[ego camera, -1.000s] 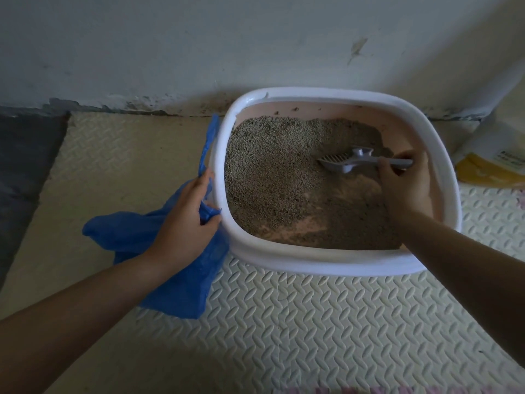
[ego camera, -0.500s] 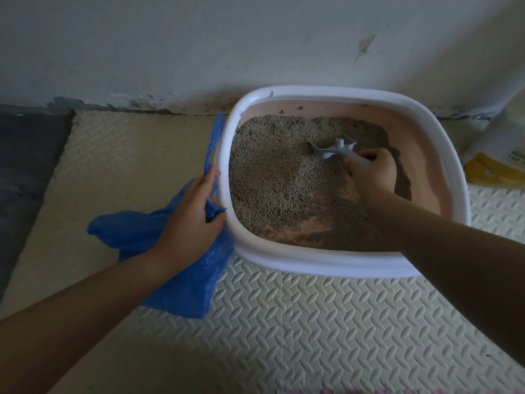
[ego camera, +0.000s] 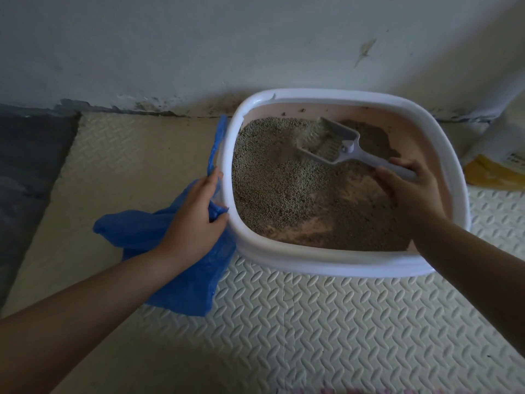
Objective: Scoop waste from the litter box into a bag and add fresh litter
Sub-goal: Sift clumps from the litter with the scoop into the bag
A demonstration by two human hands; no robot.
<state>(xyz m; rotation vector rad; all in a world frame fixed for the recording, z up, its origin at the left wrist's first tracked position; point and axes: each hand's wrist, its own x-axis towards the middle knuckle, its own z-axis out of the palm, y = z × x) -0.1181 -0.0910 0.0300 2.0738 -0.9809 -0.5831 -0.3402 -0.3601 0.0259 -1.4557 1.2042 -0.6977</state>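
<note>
**Fig.** Head view, near → far.

- Both forearms are cut off by the near frame edge.
- Floor mat [ego camera: 312, 322]: cream, embossed. A pinkish strip at its near edge is too cropped to identify.
- Blue bag [ego camera: 184, 282]: crumpled on the mat, against the left wall of the litter box [ego camera: 326, 265]. One strip runs along the box's left side toward the far end. The bag mouth is hidden behind the left grip [ego camera: 193, 220].
- Left grip: pinches a fold of plastic betw. thumb & fingers, just beside the box rim.
- Litter box: white rim, pink inside. Its near wall hides the nearest part of its floor.
- Litter [ego camera: 272, 177]: grey granules, deepest at left & far. Pink floor shows in patches near centre.
- Right grip [ego camera: 412, 191]: fingers curled round the scoop handle, whose end is hidden in the palm.
- Scoop [ego camera: 326, 143]: slotted head at far centre, open face up, on the litter. Its contents are blurred & hard to make out.
- Yellow-white sack [ego camera: 494, 172]: at right, cut off by the frame edge, print unreadable.
- Wall [ego camera: 199, 52]: scuffed at the base.

Vs. 0.5 s ago: the scoop head was edge-on at mid-box and is now farther & face-up. The right grip has shifted right. The left grip & bag are unchanged.
</note>
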